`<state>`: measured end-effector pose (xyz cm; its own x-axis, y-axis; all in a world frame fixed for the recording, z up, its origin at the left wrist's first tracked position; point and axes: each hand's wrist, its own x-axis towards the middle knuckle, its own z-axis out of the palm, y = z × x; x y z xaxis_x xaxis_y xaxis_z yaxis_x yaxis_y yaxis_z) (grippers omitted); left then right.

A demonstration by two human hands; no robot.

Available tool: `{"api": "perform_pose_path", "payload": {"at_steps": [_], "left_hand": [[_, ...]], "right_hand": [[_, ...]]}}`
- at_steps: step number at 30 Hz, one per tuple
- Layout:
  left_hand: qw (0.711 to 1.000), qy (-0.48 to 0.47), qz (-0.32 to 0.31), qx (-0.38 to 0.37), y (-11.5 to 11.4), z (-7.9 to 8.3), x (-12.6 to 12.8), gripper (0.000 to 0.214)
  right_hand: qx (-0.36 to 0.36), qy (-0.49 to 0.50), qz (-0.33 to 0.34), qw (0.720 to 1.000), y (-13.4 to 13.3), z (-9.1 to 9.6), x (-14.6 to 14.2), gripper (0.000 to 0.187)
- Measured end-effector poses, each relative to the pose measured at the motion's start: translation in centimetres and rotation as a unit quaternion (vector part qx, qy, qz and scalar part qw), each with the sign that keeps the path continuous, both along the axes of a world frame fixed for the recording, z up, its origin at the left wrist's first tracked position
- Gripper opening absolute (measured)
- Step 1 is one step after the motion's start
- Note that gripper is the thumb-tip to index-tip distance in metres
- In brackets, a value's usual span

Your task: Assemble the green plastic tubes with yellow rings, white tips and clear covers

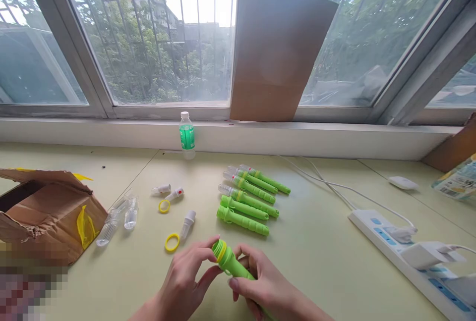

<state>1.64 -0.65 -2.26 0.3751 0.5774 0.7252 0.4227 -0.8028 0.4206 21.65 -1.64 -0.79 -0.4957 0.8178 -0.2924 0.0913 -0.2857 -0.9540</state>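
A hollow green plastic handle [238,267] with a threaded open end is gripped by my right hand [262,279], fingers wrapped round its ribbed body. My left hand [191,271] pinches the handle's neck, where a yellow ring [222,251] sits around the threads. The handle tilts, open end up and to the left. Just beyond it lie two green handles without caps [243,222], and several more with clear caps [256,204]. Left of these, a white-topped insert [188,224] rests by a loose yellow ring [172,242]. Another yellow ring [164,206] lies near two white-ended inserts [174,194].
Clear ribbed tubes [130,212] lie beside an open cardboard box [55,212] at left. A green-labelled bottle [187,135] stands by the sill. At right, a power strip [383,234] with plugged-in chargers trails white cables [345,187]. A white mouse-like object [403,183] sits behind it.
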Motion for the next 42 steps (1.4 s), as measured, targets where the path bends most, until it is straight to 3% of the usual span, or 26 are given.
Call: {"api": "perform_pose_path", "payload": {"at_steps": [8,14,21,32,37,42], "left_hand": [[1.0,0.005,-0.003,0.019,-0.14,0.16,-0.07,0.023],[1.0,0.0,0.011,0.025,-0.07,0.04,-0.18,0.019],[0.999,-0.001,0.034,0.027,-0.11,0.12,-0.18,0.019],[0.999,0.009,0.03,0.012,-0.2,-0.19,-0.19,0.023],[0.999,0.012,0.034,0.011,-0.1,0.07,-0.05,0.021],[0.999,0.009,0.032,0.015,-0.24,0.2,0.0,0.017]], "right_hand": [[0.024,0.059,-0.013,0.998,0.02,-0.52,-0.01,0.019],[0.078,0.042,0.021,0.996,0.02,-0.58,0.06,0.029],[0.082,0.001,0.03,0.996,-0.11,-0.86,-0.03,0.041],[0.024,-0.014,-0.037,0.999,-0.18,-0.08,-0.36,0.024],[0.022,-0.001,-0.033,0.999,-0.12,-0.11,-0.27,0.014],[0.041,0.011,-0.019,0.999,-0.17,-0.41,-0.17,0.02]]}}
